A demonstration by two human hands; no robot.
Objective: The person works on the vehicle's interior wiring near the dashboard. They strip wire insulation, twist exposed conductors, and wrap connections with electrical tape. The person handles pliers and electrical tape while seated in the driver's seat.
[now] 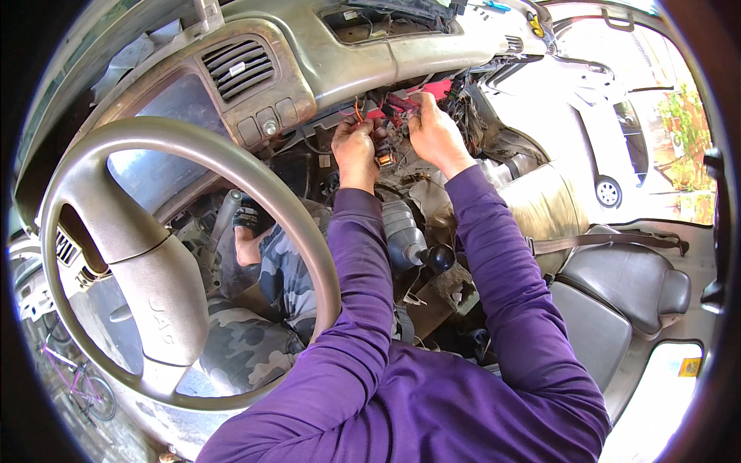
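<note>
Both of my hands work in the opened middle of a vehicle dashboard. My left hand [355, 157] is closed, its fingertips pinched by an orange wire [359, 110]; a small dark part with an amber piece [384, 160] shows beside its fingers. My right hand [438, 136] is closed too, thumb and fingers drawn together next to dark red wiring [398, 102]. What lies between its fingertips is too small to make out. A red surface [441, 88] shows behind the wiring.
A steering wheel [315, 255] stands left of my arms. Below my hands a gear lever [440, 258] rises between them. The dashboard top [370, 65] has an open recess [386, 27]. On the right are a folded seat [598, 320] and a belt strap [587, 241].
</note>
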